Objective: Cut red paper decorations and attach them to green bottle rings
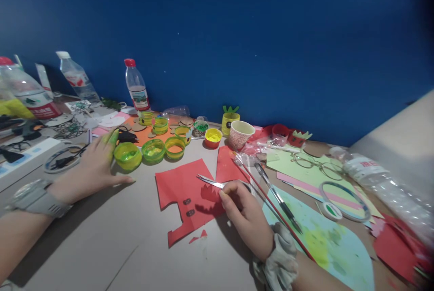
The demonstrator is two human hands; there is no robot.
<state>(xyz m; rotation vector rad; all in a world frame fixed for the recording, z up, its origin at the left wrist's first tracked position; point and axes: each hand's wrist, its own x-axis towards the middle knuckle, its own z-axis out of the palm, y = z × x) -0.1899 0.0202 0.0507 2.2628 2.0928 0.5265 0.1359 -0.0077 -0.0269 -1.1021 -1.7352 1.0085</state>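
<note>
My left hand [98, 164], with a watch at its wrist, is spread beside a green-yellow cup [128, 156] on the left; its fingers are apart, some reaching behind the cup's left side. Between the fingertips of my right hand [242, 214] are small silver scissors [210, 181], blades pointing left. A small jagged red paper piece [210, 193] is by the same fingers. Beneath lies a cut red paper sheet [185, 182] with two dark printed spots, and tiny red scraps [198, 237] sit near its lower edge.
Small painted cups [175, 148], a yellow paint cup [213, 138] and a paper cup [241, 134] line the back. Bottles [137, 87] stand at left. A pen [280, 198], red brush [274, 209], glasses [317, 166], coloured papers and a lying bottle [389, 187] are at right.
</note>
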